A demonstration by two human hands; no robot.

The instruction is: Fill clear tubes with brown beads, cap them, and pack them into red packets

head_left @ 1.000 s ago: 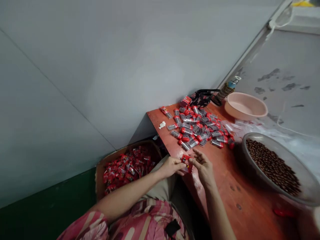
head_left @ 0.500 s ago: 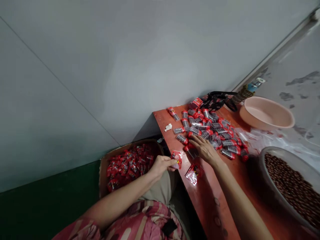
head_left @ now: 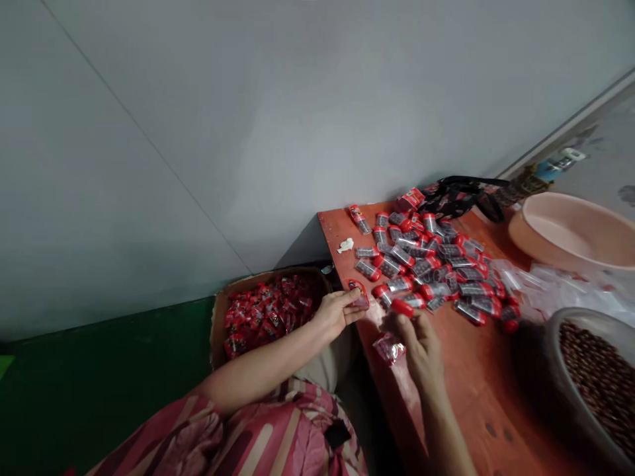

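You are pinching a red packet [head_left: 359, 295] between the thumb and fingers of your left hand [head_left: 337, 315], holding it at the table's left edge, while your right fingers [head_left: 419, 334] are reaching a red-capped tube [head_left: 403, 307], though I cannot tell whether they are clenching it. A slackening pinch is risking a drop into the cardboard box [head_left: 218, 324] on the left or onto the floor below the orange-red table [head_left: 476, 390]. Your right wrist is also passing close above a loose clear packet [head_left: 389, 349] at the near edge, and a careless brush could be sweeping it off.
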